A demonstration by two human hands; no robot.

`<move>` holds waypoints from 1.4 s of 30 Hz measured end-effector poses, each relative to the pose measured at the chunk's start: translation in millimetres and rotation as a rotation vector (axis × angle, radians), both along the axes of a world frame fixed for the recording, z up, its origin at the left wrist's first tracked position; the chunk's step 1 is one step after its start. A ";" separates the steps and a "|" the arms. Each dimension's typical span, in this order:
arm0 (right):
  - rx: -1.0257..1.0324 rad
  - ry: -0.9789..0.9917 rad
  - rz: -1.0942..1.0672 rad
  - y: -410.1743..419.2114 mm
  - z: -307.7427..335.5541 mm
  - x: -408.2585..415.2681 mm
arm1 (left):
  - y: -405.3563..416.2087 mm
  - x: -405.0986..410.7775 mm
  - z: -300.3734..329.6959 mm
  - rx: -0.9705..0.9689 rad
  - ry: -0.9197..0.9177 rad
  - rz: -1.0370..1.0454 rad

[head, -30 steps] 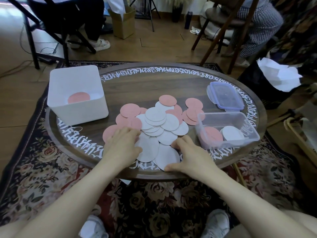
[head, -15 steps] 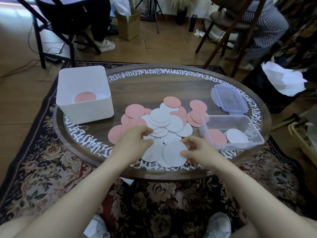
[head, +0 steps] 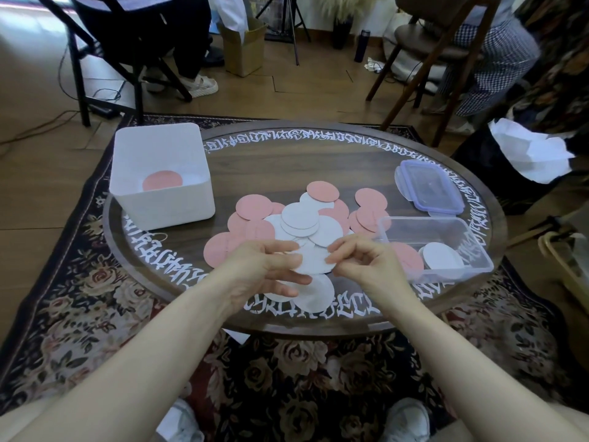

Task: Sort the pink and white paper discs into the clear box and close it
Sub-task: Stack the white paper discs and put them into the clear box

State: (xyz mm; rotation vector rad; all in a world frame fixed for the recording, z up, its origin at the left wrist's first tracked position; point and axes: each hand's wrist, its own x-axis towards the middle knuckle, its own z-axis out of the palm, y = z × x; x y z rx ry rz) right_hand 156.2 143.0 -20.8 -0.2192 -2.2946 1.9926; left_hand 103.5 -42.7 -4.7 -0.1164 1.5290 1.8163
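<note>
Both hands, the left hand (head: 264,269) and right hand (head: 360,261), pinch one white disc (head: 314,261) over the near table (head: 318,161) edge, left of the clear box (head: 446,231), and thin discs clinging together could slip off that edge.

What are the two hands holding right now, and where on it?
Both hands hold one white paper disc above the table: the left hand grips its left edge, the right hand pinches its right edge.
</note>
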 end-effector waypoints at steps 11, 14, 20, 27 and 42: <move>0.741 -0.300 0.028 -1.6 -19.3 5.6 | -0.8 -4.2 -2.1 -0.143 0.165 0.136; 0.980 -0.360 0.072 -9.5 -19.5 7.7 | 0.8 -3.3 -2.3 -0.174 0.170 0.151; 0.873 -0.420 0.047 -15.0 -15.9 7.8 | -0.5 -5.9 -1.3 -0.149 0.153 0.257; 0.553 -0.439 0.061 -9.3 -16.9 4.0 | -3.2 -5.7 2.2 -0.119 0.161 0.259; 0.092 0.168 -0.061 6.0 12.2 -0.8 | -1.6 -1.7 9.1 -0.139 0.163 0.181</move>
